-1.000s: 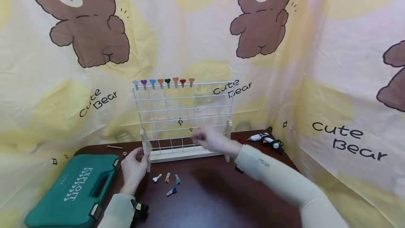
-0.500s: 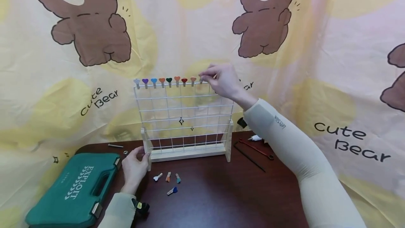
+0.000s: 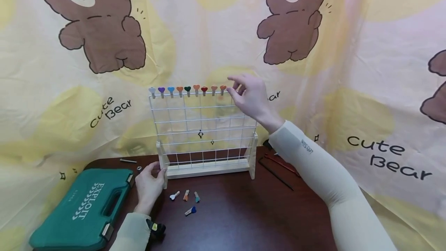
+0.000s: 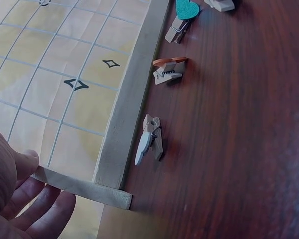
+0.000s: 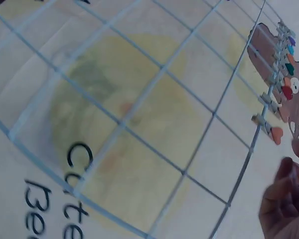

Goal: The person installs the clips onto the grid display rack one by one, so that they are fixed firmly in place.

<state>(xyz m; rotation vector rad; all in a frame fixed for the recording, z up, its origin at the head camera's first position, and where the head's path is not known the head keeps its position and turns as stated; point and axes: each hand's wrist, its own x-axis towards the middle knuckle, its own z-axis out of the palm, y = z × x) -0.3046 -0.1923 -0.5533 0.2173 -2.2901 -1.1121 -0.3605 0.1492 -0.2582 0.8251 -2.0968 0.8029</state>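
Observation:
A white wire grid rack [image 3: 200, 121] stands upright in a wooden base. My left hand [image 3: 150, 185] grips the base's left wooden upright [image 4: 82, 188], thumb on one side and fingers on the other. Along the top wire sits a row of several small heart clothespins in different colours, the rightmost an orange heart clothespin [image 3: 223, 89]. Just right of it, my right hand [image 3: 251, 96] is raised with thumb and index finger parted and nothing between them. The right wrist view shows the fingers apart from the orange clothespin [image 5: 268, 130].
Several loose clothespins lie on the dark table in front of the rack: white [image 3: 174, 195], orange [image 3: 186, 195], teal [image 3: 197, 197] and blue [image 3: 190, 211]. A green tool case [image 3: 81, 208] lies at left. A black rod [image 3: 276, 173] and a red tool [image 3: 281, 164] lie at right.
My right hand rose from low in front of the grid to the top wire, with a clothespin that now sits there, and let it go. The left hand keeps its grip on the upright.

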